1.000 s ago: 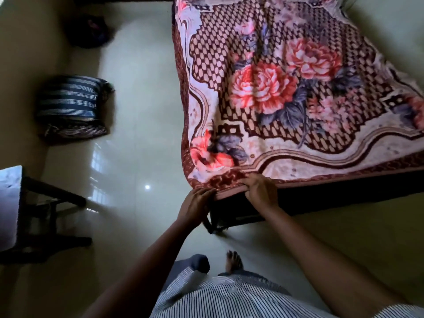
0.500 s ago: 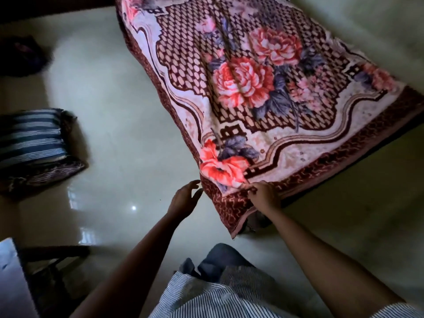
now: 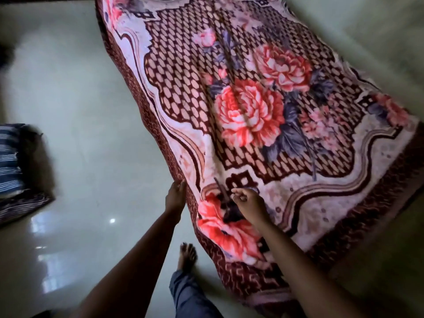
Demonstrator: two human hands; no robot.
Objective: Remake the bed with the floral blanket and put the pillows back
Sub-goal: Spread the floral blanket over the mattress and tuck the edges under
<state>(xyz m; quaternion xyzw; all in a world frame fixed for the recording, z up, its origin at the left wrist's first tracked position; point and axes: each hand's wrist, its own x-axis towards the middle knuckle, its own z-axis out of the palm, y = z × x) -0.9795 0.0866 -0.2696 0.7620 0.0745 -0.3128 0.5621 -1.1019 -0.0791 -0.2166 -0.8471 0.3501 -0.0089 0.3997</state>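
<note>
across the bed, the floral blanket point(image 3: 252, 115) lies spread flat and covers the whole top, so no mattress or frame shows. plush, fleecy pile. pale pink ground; centre panel is a maroon lattice of small oval cells; large coral-red roses with grey-blue leaves; a scrolled cream band round that, then a maroon border with an angular key pattern. one long shallow crease runs lengthwise through the centre flowers. the near corner and the left border hang over the bed's edge in soft folds. left hand point(image 3: 175, 196): fingers straight and pressed together, laid flat against the hanging left border just under the top edge. right hand point(image 3: 247, 201): over the corner rose, fingers curled in toward the thumb, with a dark shadow on the pile beneath it; cannot tell whether it pinches fabric or is closed above it. both forearms bare. off the bed, on the floor point(image 3: 91, 134) at the far left of view and well apart from the blanket: striped pillow point(image 3: 9, 161), navy with thin white bands, a soft rounded block, resting on a flatter darker bundle point(image 3: 25, 204) with fine reddish stripes; cannot tell if that is a second pillow. edges there are smeared by blur. floor is pale, smooth and glossy, with bright reflections. a bare foot point(image 3: 187, 255) and blue trouser leg point(image 3: 190, 294) stand on it beside the near corner.
</note>
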